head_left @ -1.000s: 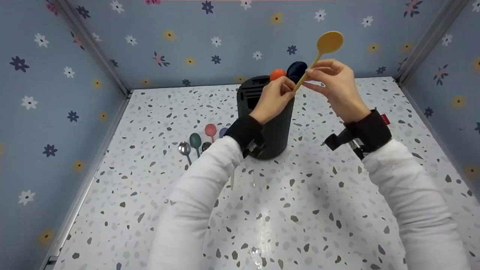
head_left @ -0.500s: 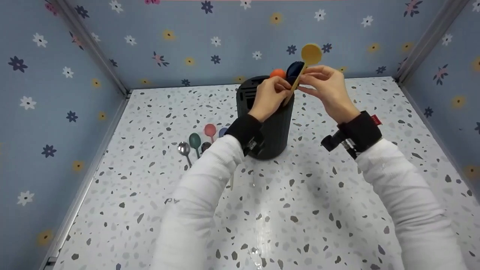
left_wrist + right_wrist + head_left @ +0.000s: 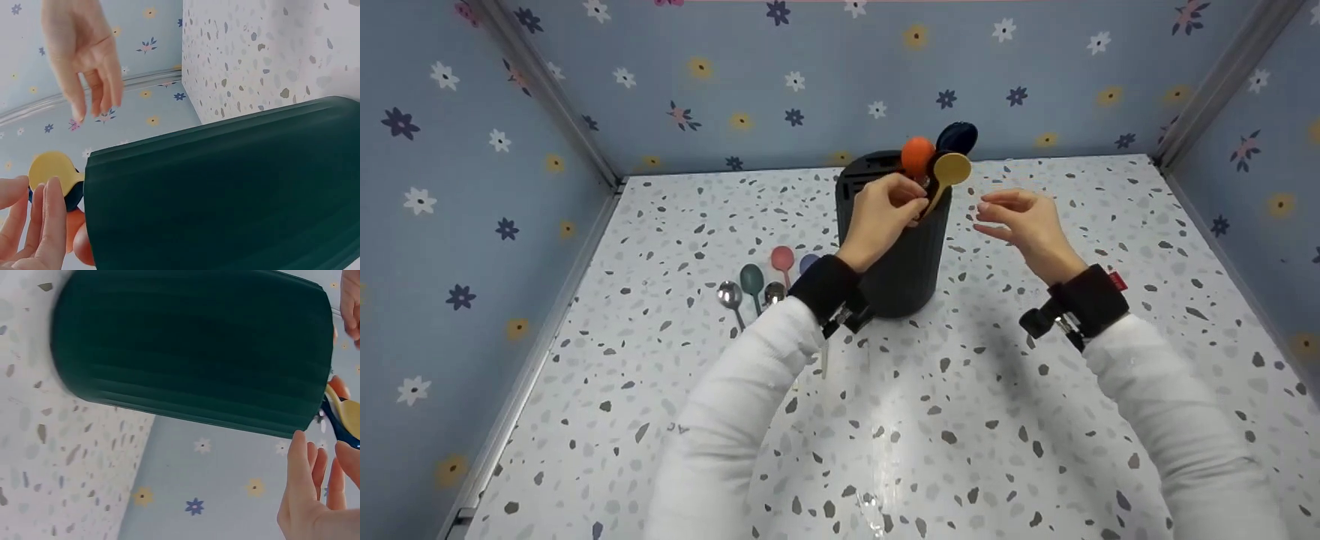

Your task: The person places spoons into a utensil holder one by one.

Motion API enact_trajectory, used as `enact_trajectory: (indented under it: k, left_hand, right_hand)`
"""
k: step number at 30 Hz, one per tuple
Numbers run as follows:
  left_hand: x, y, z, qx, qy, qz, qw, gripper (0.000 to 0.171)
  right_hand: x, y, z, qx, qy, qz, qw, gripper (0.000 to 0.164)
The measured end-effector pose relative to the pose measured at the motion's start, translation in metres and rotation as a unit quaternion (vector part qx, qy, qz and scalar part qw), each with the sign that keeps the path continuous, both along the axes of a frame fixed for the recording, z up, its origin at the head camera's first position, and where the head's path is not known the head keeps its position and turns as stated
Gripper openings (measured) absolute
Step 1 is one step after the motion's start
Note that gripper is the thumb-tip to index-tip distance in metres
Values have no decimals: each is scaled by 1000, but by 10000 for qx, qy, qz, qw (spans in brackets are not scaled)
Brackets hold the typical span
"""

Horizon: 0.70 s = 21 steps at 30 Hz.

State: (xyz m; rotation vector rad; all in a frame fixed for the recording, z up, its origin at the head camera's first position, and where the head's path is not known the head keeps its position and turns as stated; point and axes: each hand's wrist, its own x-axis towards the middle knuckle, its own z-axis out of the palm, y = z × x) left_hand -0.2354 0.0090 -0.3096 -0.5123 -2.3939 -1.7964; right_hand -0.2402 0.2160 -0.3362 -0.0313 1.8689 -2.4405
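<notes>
The left hand [image 3: 879,217] lies at the yellow spoon's [image 3: 952,169] 8 o'clock, thumb and fingers slightly parted; contact is unclear. The right hand [image 3: 1031,229], loosely spread, holds nothing at the holder's [image 3: 906,274] 3 o'clock. The yellow spoon stands in the holder, an orange spoon [image 3: 917,155] at its 10 o'clock, a blue spoon [image 3: 958,138] at 12.

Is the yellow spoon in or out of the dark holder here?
In: the yellow spoon has its bowl end sticking out of the dark holder; both wrist views show its handle passing behind the rim.
</notes>
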Motion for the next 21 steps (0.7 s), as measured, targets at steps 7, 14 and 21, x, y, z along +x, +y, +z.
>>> enact_trajectory:
  k: [7, 14, 21]
  left_hand:
    - [10, -18, -14, 355, -94, 12, 9993, 10]
    - [16, -35, -33, 606, -258, 224, 9976, 8]
    - [20, -51, -54, 760, -285, 549, 9952, 8]
  right_hand:
    - [8, 11, -19, 25, -107, 249, 9996, 11]
    - [15, 15, -37, 129, -279, 383, 9988, 10]
    - [22, 17, -52, 394, -420, 511, 9970, 18]
